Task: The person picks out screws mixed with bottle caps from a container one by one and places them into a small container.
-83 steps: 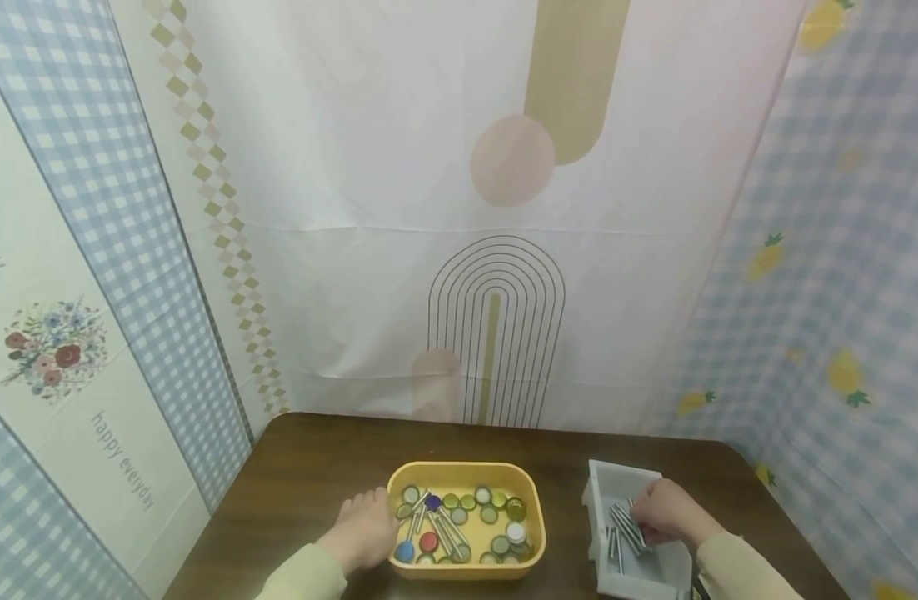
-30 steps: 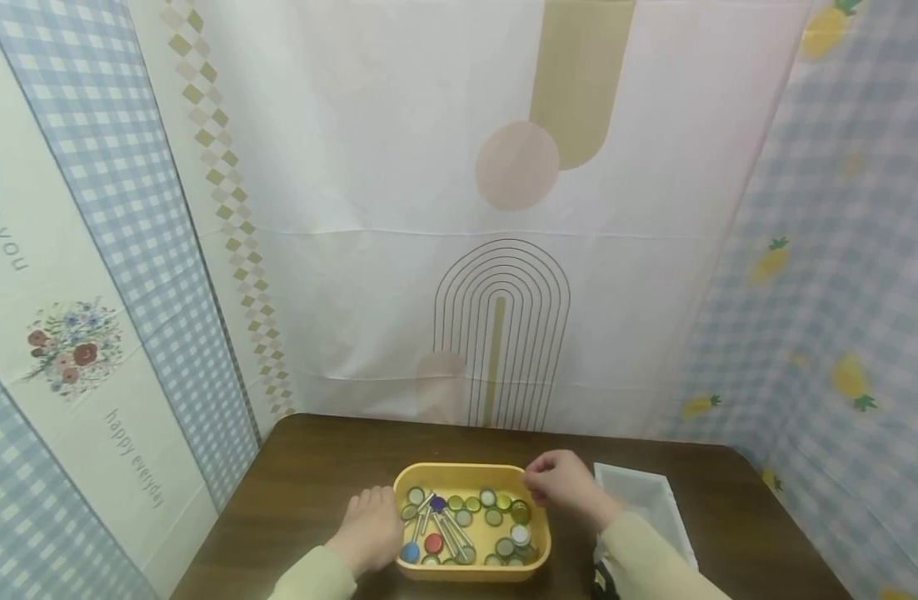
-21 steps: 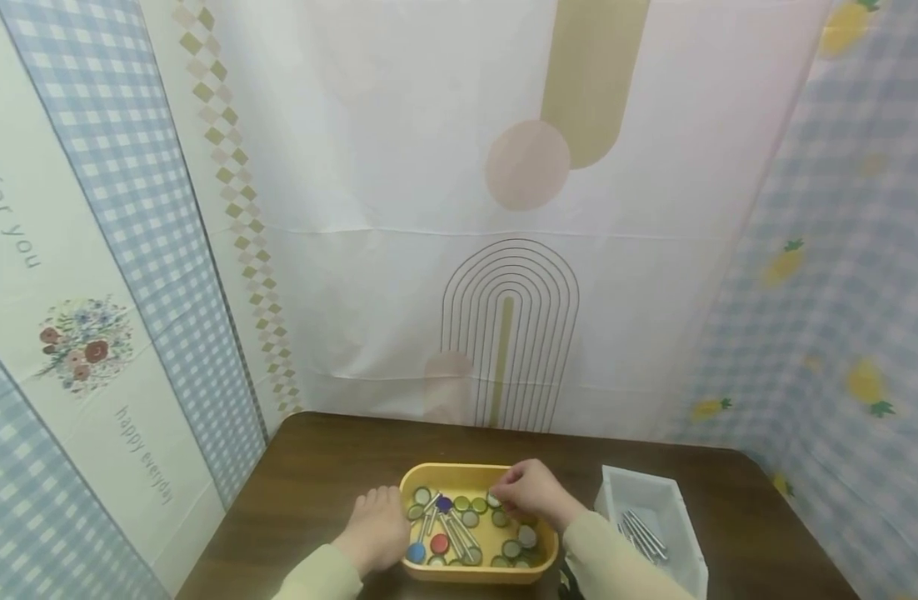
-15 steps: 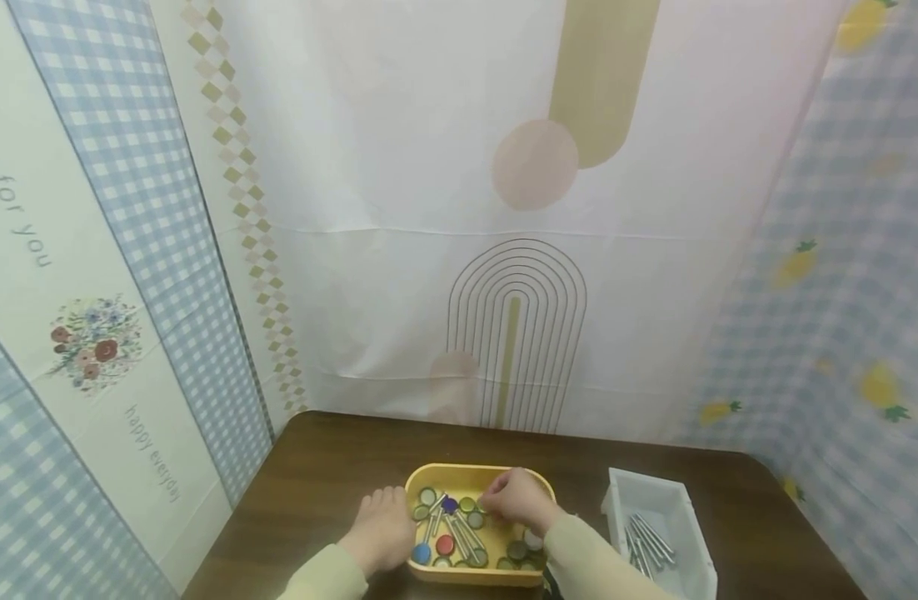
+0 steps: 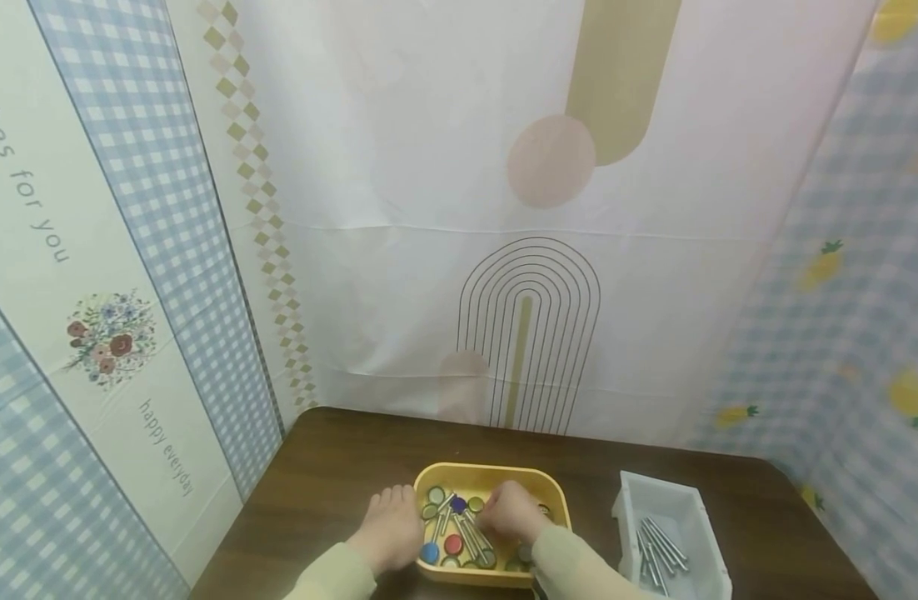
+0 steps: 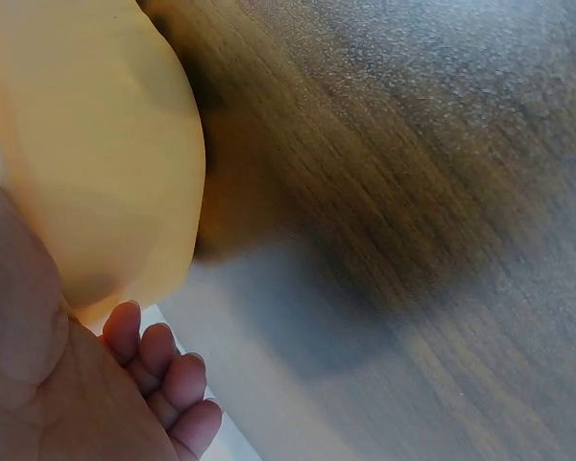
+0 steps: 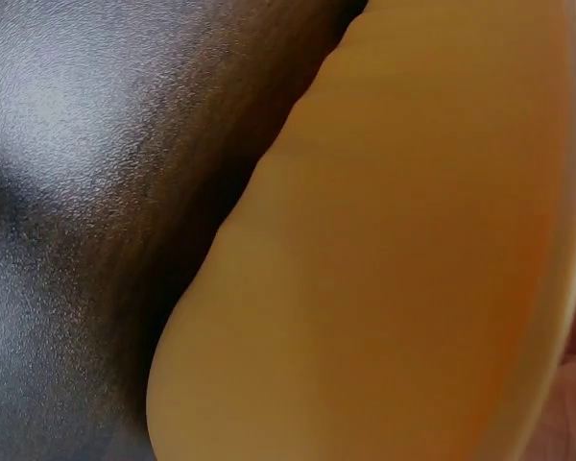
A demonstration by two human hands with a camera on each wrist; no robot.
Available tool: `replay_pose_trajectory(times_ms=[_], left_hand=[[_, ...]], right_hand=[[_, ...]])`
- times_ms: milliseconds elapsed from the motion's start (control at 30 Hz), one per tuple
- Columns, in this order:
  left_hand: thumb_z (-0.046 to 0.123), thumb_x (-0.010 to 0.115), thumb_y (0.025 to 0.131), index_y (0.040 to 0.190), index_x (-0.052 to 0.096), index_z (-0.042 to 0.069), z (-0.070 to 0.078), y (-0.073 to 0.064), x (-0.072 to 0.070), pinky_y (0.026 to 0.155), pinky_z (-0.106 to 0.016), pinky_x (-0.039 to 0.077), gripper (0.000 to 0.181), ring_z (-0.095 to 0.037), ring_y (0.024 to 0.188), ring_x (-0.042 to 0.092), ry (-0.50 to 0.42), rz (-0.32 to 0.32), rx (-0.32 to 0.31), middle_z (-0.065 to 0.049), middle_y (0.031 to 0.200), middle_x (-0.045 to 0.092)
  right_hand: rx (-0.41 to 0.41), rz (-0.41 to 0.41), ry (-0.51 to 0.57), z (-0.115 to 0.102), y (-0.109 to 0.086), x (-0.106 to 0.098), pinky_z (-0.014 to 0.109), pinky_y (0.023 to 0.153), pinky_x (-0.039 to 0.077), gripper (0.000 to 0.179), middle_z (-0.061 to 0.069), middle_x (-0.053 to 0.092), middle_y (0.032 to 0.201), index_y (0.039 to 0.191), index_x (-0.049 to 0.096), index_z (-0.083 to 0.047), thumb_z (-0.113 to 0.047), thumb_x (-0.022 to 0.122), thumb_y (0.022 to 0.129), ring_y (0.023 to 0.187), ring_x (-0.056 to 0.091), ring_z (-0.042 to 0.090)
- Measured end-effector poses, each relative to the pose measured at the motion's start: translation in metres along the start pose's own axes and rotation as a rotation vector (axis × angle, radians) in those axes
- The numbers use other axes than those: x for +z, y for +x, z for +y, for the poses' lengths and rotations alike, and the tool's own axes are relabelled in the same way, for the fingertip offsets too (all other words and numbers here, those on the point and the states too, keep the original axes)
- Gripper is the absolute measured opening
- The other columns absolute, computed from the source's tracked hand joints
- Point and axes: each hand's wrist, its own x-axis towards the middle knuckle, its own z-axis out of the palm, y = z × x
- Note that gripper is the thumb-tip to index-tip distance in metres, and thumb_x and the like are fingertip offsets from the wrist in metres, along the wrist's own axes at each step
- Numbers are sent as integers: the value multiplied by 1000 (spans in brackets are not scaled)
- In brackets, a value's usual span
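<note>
Yellow tray point(image 5: 466, 477) with its contents, lying between the fingers of the two hands. The right hand point(image 5: 513, 510) reaches down into it, knuckles up and fingers bent toward the tray's floor; their tips are hidden, so whether they pinch anything cannot be told. In the right wrist view the outer wall of the tray fills most of the field, with part of the hand beyond the rim. Just left of these fingers lie a yellow-green cap point(image 5: 476, 504), a purple cap point(image 5: 458, 504) and several slender metal rods point(image 5: 470, 533), slanting side by side. Nearer the wearer than the fingers, and to their left, are a red cap point(image 5: 453, 544) and a blue cap point(image 5: 429, 552).

The left hand point(image 5: 391, 527) rests against the tray's left end, its fingers relaxed and pointing forward; the left wrist view shows the fingertips extending past the tray's corner.

To the right of the right fingers, apart from the tray, stands a white bin point(image 5: 691, 521) containing a loose bundle of silvery rods point(image 5: 661, 550). Both containers stand on a brown tabletop point(image 5: 339, 467). Beyond all the fingers hangs a pale printed cloth point(image 5: 391, 308).
</note>
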Motion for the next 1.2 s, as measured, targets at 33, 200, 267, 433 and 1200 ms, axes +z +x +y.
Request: replay_pose_trajectory(times_ms=[33,200,267,433,1200], left_hand=[[19,53,88,101,49,-1,0,0,0,82,-51,36,24,-29,88,46,2,-1,-1,-11,89,46],[20,54,88,102,48,0,2,-1,-1,81,-50,36,25,-29,87,45,9,-3,-3,-11,89,46],[20,55,89,101,48,0,2,-1,-1,81,-50,36,25,-28,86,45,9,-3,-5,-11,88,46],[20,55,89,101,48,0,2,-1,-1,81,-49,36,25,-28,85,44,6,-5,-7,-10,87,45],[21,56,89,104,49,-2,4,0,-1,85,-51,36,28,-30,89,46,-11,-23,-45,-13,92,49]], right_hand=[[1,1,1,1,0,1,23,41,33,31,-7,45,45,50,51,-12,-4,75,69,42,40,9],[-32,42,-51,3,1,6,24,41,30,34,-10,39,42,47,45,-15,-1,71,65,40,35,8],[-64,78,-110,3,2,8,25,41,26,37,-12,32,42,47,37,-18,1,65,61,40,28,8],[-78,134,-230,4,3,10,26,42,24,35,-9,28,47,52,30,-20,5,54,54,43,24,10],[-30,99,-300,-4,-5,8,28,44,42,25,3,49,52,53,45,-11,8,60,51,45,47,18]])
